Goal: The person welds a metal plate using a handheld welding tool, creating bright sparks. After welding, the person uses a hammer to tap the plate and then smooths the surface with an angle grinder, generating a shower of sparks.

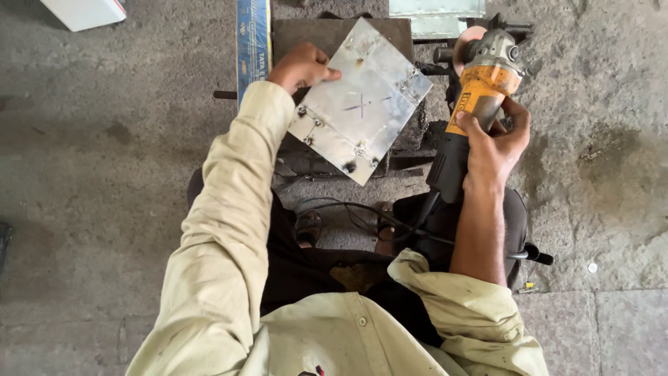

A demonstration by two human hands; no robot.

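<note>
My left hand grips the left edge of a square shiny metal plate, tilted like a diamond, with a scratched cross at its middle and bolts near its corners. The plate rests on a dark metal block and frame. My right hand is wrapped around the body of a yellow and black angle grinder. The grinder's disc points away from me, just right of the plate and apart from it. Its black cable loops across my lap.
A blue flat box lies left of the block. A white box sits at the top left. A pale metal sheet lies beyond the grinder. My sandalled feet rest on the rough concrete floor. A black handle pokes out by my right knee.
</note>
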